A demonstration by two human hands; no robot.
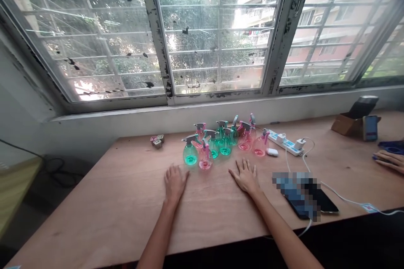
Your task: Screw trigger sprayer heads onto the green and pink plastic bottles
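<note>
My left hand [174, 182] lies flat, palm down, on the wooden table [120, 201], fingers apart and holding nothing. My right hand [245, 176] rests the same way a little to the right. Just beyond both hands stands a cluster of several small spray bottles, some green [190, 153] and some pink [260, 146], each with a grey or pink trigger head. The nearest green bottle is just ahead of my left fingertips; a small pink one [205, 160] stands between the hands.
A white power strip [285, 142] with a plugged charger and cable lies right of the bottles. Two phones [311, 201] lie near the front edge. Small blocks [157, 140] sit back left. Another person's hand [389, 159] rests at far right, beside a cardboard stand [353, 122]. Windows run behind.
</note>
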